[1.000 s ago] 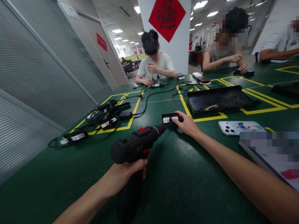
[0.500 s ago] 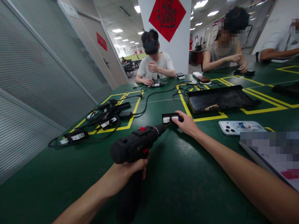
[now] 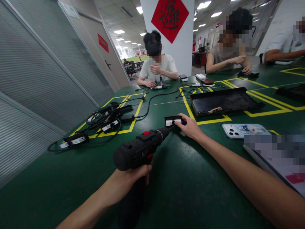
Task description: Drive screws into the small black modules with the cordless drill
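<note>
The step in hand appears to be driver work on a small part: the tool is being presented to the piece while the other hand is steadying it.

Left hand (image 3: 140, 173): the fingers are wrapping around the handle of the black power drill (image 3: 137, 152). The chuck is pointing forward and to the right. The red trigger (image 3: 149, 156) is showing above the grip; whether it is being pressed cannot be told.

Right hand (image 3: 189, 126): the thumb and fingers are pinching the right end of the black-and-white part (image 3: 169, 122). The part is sitting low over the green table (image 3: 95, 184), ahead of the chuck and short of the black tray (image 3: 221, 101). Its underside is not showing clearly enough to confirm table contact.

Bit (image 3: 171, 127): the slim shaft is reaching toward the near lower side of the part. Whether the tip is seating in a fastener or merely lying close cannot be told at this size.

The next move is judged to call for a firm pinch on the part, the bit in line with its target, and light forward pressure before any trigger pull. Slipping sideways toward the pinching fingers is the main risk.
</note>
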A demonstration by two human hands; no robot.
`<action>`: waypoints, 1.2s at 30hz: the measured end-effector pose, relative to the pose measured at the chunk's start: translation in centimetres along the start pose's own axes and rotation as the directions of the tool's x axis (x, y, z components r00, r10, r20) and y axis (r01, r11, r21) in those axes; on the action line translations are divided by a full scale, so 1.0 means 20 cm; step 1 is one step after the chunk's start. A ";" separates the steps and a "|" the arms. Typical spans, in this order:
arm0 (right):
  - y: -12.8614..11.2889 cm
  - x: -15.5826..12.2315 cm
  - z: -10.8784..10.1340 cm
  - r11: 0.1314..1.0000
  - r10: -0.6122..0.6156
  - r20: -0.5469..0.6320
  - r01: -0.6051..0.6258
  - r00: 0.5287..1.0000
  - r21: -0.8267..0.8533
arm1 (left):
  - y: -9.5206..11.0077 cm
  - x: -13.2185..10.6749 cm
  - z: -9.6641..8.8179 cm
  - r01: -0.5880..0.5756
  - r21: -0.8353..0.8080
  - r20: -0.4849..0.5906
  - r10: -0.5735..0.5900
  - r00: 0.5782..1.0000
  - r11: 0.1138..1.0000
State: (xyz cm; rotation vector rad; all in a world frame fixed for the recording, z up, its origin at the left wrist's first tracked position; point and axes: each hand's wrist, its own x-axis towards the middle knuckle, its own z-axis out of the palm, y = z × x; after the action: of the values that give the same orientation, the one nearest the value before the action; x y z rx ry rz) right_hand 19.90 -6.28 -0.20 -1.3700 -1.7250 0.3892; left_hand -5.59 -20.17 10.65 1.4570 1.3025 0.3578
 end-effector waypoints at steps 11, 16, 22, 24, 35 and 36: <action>0.02 0.00 0.01 1.000 -0.015 0.005 0.015 1.000 -0.013 | 0.02 0.00 0.01 0.023 0.097 -0.018 -0.021 1.000 0.995; 0.02 0.00 0.01 1.000 -0.018 0.010 0.018 1.000 -0.017 | 0.02 0.00 0.01 0.018 0.081 -0.018 -0.017 1.000 0.997; 0.01 0.00 0.01 1.000 -0.020 0.016 0.020 1.000 -0.022 | 0.02 -0.01 0.01 0.011 0.072 -0.015 -0.010 1.000 0.997; 0.01 0.00 0.01 1.000 -0.018 0.017 0.018 1.000 -0.022 | 0.02 -0.01 0.01 0.005 0.066 -0.008 -0.004 1.000 0.998; 0.02 0.00 0.01 0.999 -0.027 0.016 0.027 1.000 -0.018 | 0.02 -0.01 0.01 0.010 0.061 -0.026 -0.009 1.000 0.998; 0.02 0.00 0.02 0.999 -0.026 0.014 0.027 1.000 -0.019 | 0.02 -0.01 0.01 -0.001 0.046 -0.022 0.002 1.000 0.999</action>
State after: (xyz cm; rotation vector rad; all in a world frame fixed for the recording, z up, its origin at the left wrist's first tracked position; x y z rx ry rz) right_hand 19.87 -6.06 -0.61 -1.3599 -1.7610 0.3690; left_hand -5.22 -20.34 10.99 1.4961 1.3352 0.3474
